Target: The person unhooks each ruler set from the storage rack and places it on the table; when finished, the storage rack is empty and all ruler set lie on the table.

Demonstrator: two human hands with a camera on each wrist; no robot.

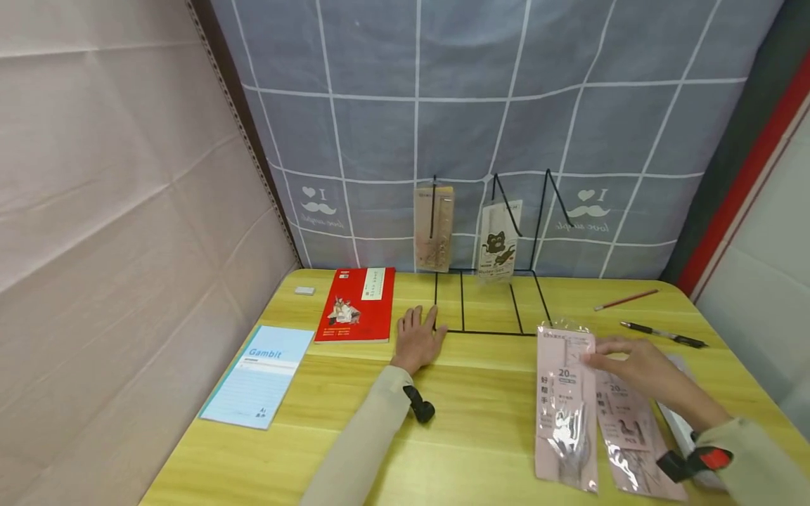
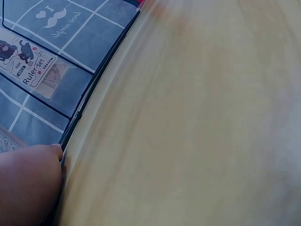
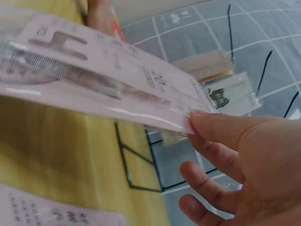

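Observation:
My right hand (image 1: 652, 376) pinches the upper right edge of a pink ruler set package (image 1: 549, 429) between thumb and forefinger. In the right wrist view the pack (image 3: 141, 70) tilts up off the table, a clear ruler and a protractor showing through its plastic; the other fingers are loosely bent. My left hand (image 1: 418, 343) rests with fingers spread at the front left corner of a black wire display rack (image 1: 487, 332), its thumb against the base wire in the left wrist view. From the rack's hooks hang a beige package (image 1: 422, 232) and a ruler set with cats (image 1: 496, 246).
Another pink ruler set (image 1: 626, 429) and a partly hidden pack (image 1: 676, 429) lie under my right forearm. A red book (image 1: 354, 306), a blue-and-white notebook (image 1: 259, 376) and an eraser (image 1: 304, 290) are on the left. A pencil (image 1: 626, 300) and a pen (image 1: 663, 334) lie back right.

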